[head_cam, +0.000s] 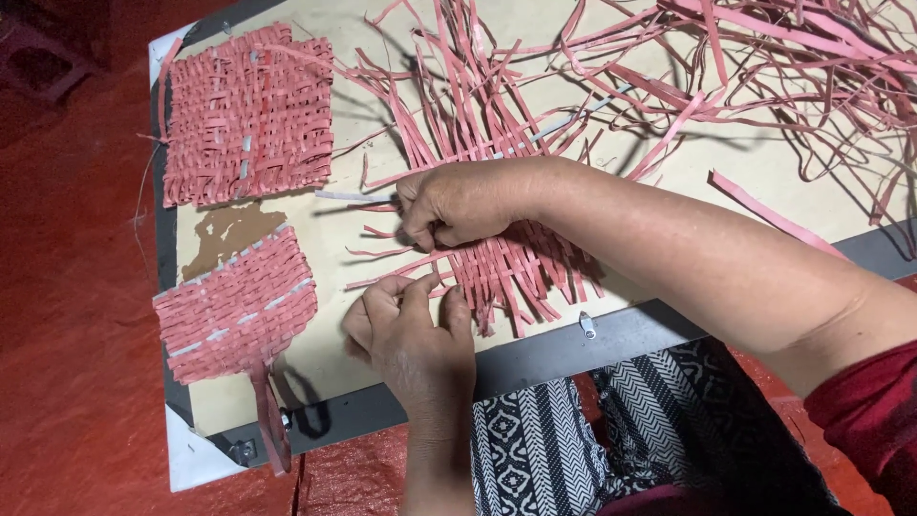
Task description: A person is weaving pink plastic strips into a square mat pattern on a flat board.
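My right hand [458,203] reaches across from the right and pinches a pink strip at the left edge of a half-woven pink mat [511,263] lying on a beige board [382,315]. Just below it, my left hand [411,330] rests on the board with its fingertips pressing the mat's lower left edge and a strip there. Loose ends of the pink strips [458,86] fan out from the mat toward the far side.
Two finished woven pink mats lie at the left: a square one [246,115] at the far corner and a smaller tilted one [234,306] nearer. A tangle of loose pink strips [812,67] covers the far right. The board has a grey frame [573,344]; red floor surrounds it.
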